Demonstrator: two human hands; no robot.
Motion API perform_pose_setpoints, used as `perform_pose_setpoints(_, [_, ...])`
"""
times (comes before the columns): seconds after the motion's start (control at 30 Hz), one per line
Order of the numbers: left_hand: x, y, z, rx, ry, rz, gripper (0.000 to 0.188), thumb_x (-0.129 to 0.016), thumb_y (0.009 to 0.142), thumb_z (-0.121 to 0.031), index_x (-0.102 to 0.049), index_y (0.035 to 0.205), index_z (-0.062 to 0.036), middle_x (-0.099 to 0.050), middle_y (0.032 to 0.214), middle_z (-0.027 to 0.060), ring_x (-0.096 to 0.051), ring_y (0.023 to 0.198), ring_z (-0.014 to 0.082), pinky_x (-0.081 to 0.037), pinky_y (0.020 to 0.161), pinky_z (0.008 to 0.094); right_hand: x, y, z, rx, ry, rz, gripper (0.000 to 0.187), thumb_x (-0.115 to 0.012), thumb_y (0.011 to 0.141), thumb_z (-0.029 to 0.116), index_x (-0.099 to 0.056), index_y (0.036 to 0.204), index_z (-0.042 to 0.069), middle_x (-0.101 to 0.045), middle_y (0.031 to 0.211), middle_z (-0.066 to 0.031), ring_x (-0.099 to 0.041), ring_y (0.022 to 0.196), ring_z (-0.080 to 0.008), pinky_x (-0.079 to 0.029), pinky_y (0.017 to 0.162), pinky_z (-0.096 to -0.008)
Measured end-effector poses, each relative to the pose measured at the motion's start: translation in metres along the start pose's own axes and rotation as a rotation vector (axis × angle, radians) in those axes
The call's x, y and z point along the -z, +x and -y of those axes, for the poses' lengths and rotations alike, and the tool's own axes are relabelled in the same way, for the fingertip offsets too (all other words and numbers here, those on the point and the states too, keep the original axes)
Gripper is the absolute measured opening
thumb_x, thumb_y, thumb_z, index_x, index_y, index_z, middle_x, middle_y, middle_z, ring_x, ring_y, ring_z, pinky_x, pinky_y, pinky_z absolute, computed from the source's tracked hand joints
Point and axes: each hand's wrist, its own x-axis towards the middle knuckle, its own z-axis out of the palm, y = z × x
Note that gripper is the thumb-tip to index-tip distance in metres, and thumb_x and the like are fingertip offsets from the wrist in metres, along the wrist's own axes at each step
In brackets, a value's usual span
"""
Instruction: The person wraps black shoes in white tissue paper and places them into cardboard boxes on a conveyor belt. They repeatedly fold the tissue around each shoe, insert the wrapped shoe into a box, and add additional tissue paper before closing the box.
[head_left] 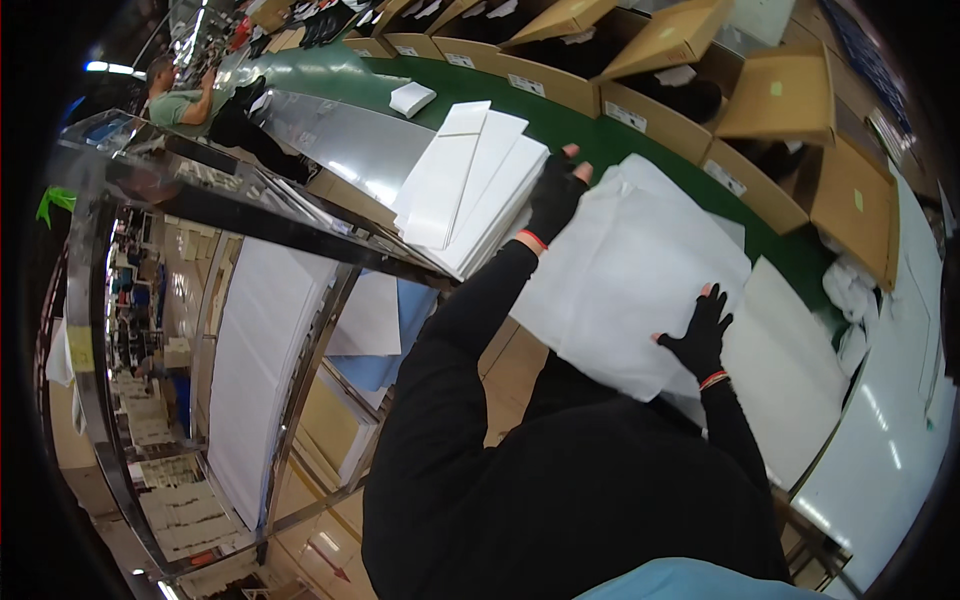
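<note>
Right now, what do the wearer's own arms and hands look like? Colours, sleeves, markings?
Long black sleeves. The left hand and right hand wear black gloves that leave some fingertips uncovered. A narrow band, red with a paler edge, rings each wrist. No cables visible.

Fingerless gloves: black, red wristbands. Sleeves: black. Paper sheets: plain white. Flat stacked pieces: white. Belt: dark green. Cartons: kraft brown, white labels, yellow-green flap stickers. Co-worker's shirt: grey-green.
</note>
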Motion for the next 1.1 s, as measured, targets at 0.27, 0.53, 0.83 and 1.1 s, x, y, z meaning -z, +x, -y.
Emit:
perform_pose_setpoints(0.27, [0.132,0.184,0.14,0.489,-0.254,-0.465,0.034,-0.058,0.092,-0.03,-0.056,0.111,-0.0017,-0.064,0.084,0.0084,-0.059,0.072,0.0145,-0.048,0.066,0.0281,0.009,0.051,0.052,-0.037,-0.082,0.323,0.15,-0.076,0.044,0.074,-0.001,0.147,-0.005,0.002,0.151,-0.0334,0.005,0.14,-0.0508,0.001,0.103,-0.0712])
perform_pose_setpoints(0.53, [0.289,0.282,0.292,0.634,0.678,-0.374,0.058,-0.064,0.078,-0.045,-0.057,0.117,-0.0029,-0.062,0.112,0.0235,-0.059,0.107,0.0374,-0.047,0.091,0.0435,0.023,0.073,0.067,-0.124,-0.167,0.52,0.155,-0.078,0.04,0.074,0.002,0.146,-0.006,0.005,0.149,-0.0365,0.007,0.139,-0.052,0.002,0.106,-0.068])
perform_pose_setpoints(0.83, [0.353,0.317,0.388,0.887,0.85,-0.128,0.092,-0.072,0.067,-0.06,-0.041,0.135,-0.0071,-0.051,0.127,0.0272,-0.053,0.115,0.042,-0.046,0.094,0.0482,-0.006,0.09,0.06,-0.732,0.299,0.313,0.088,-0.052,0.089,0.05,-0.009,0.149,0.003,-0.007,0.152,-0.0291,0.003,0.141,-0.048,-0.002,0.108,-0.0669])
perform_pose_setpoints(1.1, [0.33,0.335,0.358,0.774,0.138,-0.037,0.066,-0.084,0.066,-0.035,-0.061,0.112,0.0052,-0.068,0.098,0.0154,-0.068,0.085,0.0256,-0.055,0.075,0.0363,-0.024,0.085,0.064,-0.619,-0.275,0.575,0.049,-0.03,0.101,0.027,-0.027,0.145,0.006,-0.023,0.151,-0.0223,-0.015,0.142,-0.0396,-0.012,0.113,-0.055])
